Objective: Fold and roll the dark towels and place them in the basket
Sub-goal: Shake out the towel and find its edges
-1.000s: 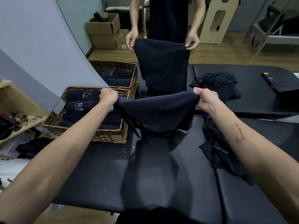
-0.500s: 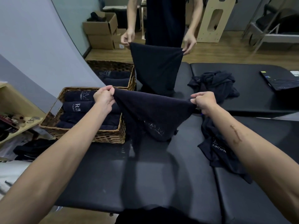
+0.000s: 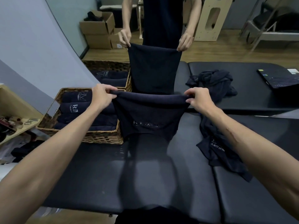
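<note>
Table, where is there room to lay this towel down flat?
Best patch: the bare black table right below the held towel, between the near basket and the loose towel at right. Crowded: the basket, full of rolled towels, and the heap beyond the right hand.

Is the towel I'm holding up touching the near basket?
Cannot tell. In the head view the held towel overlaps the near basket at its right edge, but no contact or gap shows plainly.

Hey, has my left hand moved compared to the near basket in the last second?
Yes. The left hand has gone from the near basket's inner right side up to its far right corner, pinching the towel.
</note>
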